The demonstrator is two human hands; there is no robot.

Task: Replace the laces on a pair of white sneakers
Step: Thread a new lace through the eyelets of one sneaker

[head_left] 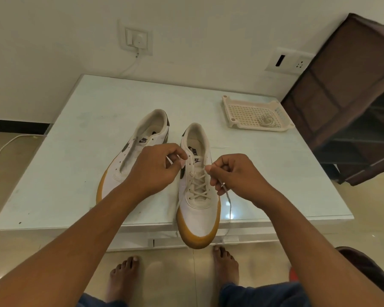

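Laced sneaker (197,211) at tabletop (53,185) front edge, lace (199,186) crossed through most holes. Left hand (152,168) grip pinches one lace end, right hand (237,176) grip pinches other. Bare sneaker (118,171) beside it: no lace yet. Looks about half done.

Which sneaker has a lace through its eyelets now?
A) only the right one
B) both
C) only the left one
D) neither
A: the right sneaker carries a crossed lace, whose ends the left hand and the right hand pinch; the left sneaker has bare eyelets.
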